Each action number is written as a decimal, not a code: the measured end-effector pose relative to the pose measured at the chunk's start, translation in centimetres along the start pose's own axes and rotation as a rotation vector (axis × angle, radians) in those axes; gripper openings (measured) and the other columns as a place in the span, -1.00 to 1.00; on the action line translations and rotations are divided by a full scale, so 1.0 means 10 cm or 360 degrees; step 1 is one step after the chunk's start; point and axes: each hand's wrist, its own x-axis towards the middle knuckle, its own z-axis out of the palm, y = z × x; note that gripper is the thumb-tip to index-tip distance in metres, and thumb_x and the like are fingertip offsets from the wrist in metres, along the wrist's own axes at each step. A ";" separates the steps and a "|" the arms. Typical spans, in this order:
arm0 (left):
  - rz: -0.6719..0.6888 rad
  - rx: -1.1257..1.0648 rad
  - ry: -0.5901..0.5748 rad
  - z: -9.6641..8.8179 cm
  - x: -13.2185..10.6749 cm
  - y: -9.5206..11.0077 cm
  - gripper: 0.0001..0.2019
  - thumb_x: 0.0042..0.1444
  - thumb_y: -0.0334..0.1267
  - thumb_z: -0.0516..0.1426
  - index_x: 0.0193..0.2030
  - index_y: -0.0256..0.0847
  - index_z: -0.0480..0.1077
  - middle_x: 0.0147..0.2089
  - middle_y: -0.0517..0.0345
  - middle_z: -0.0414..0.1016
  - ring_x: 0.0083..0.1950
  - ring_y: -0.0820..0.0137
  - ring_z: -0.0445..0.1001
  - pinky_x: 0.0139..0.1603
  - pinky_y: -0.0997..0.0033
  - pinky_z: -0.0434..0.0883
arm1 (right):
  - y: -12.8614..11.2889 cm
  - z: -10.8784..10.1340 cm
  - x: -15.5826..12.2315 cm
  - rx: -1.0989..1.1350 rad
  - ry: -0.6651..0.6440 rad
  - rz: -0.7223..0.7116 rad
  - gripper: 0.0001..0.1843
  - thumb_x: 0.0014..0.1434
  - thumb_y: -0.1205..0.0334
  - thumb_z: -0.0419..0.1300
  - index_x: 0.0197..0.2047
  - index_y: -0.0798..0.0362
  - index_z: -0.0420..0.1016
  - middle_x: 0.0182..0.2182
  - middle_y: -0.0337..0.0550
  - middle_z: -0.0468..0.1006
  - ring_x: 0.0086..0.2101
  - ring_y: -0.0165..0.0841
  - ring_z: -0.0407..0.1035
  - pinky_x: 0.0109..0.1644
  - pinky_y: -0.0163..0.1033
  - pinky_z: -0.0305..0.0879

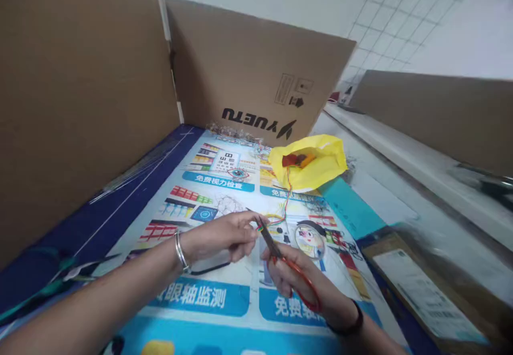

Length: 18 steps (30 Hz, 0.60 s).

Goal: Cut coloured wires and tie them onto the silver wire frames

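My left hand pinches the ends of several thin coloured threads between thumb and fingertips. From there the threads, red, yellow and green, run to a yellow bag that lies open with red and orange bundles inside. My right hand grips scissors by their red-orange handles. Their dark blades point up and left, right at the threads beside my left fingertips. Whether the blades touch the threads I cannot tell. A dark cord shows below my left hand.
A printed poster sheet covers the table. Cardboard panels stand at the left and back. On the right lie a teal sheet and a brown package with a white label. Loose thread scraps lie along the back.
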 end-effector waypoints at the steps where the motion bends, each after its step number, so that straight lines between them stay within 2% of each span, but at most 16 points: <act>1: 0.0000 -0.0025 -0.0018 0.00 0.00 -0.02 -0.64 0.17 -0.21 0.07 0.10 -0.21 0.21 -0.56 0.31 0.33 -0.67 0.63 0.19 -0.64 0.62 0.10 | -0.03 0.01 0.01 -0.0021 -0.0001 0.0000 -0.63 0.23 -0.02 0.05 -0.08 0.12 0.26 -0.54 -0.35 0.17 -0.63 -0.60 0.04 -0.56 -0.42 0.00; 4: -0.0002 -0.0075 -0.0048 -0.02 0.02 -0.09 -0.67 0.16 -0.21 0.08 0.05 -0.24 0.24 -0.58 0.33 0.31 -0.68 0.64 0.16 -0.65 0.61 0.06 | -0.08 0.03 0.03 -0.0054 -0.0012 -0.0010 -0.61 0.22 -0.04 0.05 -0.10 0.13 0.27 -0.55 -0.35 0.18 -0.63 -0.60 0.05 -0.57 -0.42 0.00; 7: -0.0011 -0.0090 -0.0039 -0.06 0.05 -0.16 -0.79 0.13 -0.18 0.11 -0.19 -0.30 0.32 -0.56 0.28 0.32 -0.68 0.65 0.15 -0.65 0.58 0.02 | -0.09 0.04 0.04 -0.0039 -0.0039 -0.0036 -0.59 0.20 -0.06 0.06 -0.11 0.14 0.28 -0.55 -0.35 0.19 -0.64 -0.60 0.06 -0.58 -0.42 0.00; 9: -0.0004 -0.0057 -0.0030 -0.07 0.07 -0.20 -0.79 0.14 -0.17 0.10 -0.36 -0.31 0.30 -0.55 0.25 0.33 -0.66 0.64 0.17 -0.63 0.56 0.03 | -0.07 0.05 0.04 0.0004 -0.0052 -0.0058 -0.59 0.21 -0.05 0.06 -0.10 0.14 0.28 -0.55 -0.34 0.21 -0.65 -0.60 0.08 -0.58 -0.43 0.00; 11: 0.0021 -0.0024 -0.0042 -0.08 0.09 -0.24 -0.76 0.14 -0.16 0.10 -0.41 -0.30 0.27 -0.56 0.25 0.31 -0.64 0.63 0.18 -0.61 0.56 0.05 | -0.05 0.05 0.05 0.0052 -0.0059 -0.0065 -0.61 0.22 -0.03 0.04 -0.10 0.14 0.28 -0.55 -0.33 0.22 -0.64 -0.61 0.08 -0.58 -0.43 0.00; 15: 0.0082 -0.0067 -0.0042 -0.04 0.11 -0.28 -0.79 0.12 -0.15 0.13 -0.29 -0.29 0.27 -0.55 0.29 0.28 -0.62 0.64 0.16 -0.59 0.57 0.04 | 0.00 0.06 0.05 0.0132 -0.0067 -0.0079 -0.67 0.27 0.02 -0.01 -0.11 0.12 0.27 -0.59 -0.36 0.19 -0.66 -0.60 0.06 -0.59 -0.43 0.02; 18: 0.0092 -0.0141 -0.0029 -0.01 0.11 -0.29 -0.68 0.09 -0.14 0.15 -0.09 -0.28 0.24 -0.54 0.30 0.29 -0.64 0.64 0.15 -0.61 0.57 0.00 | 0.02 0.07 0.06 0.0183 -0.0086 -0.0099 -0.69 0.29 0.02 -0.05 -0.14 0.12 0.27 -0.61 -0.37 0.18 -0.67 -0.59 0.05 -0.61 -0.43 0.01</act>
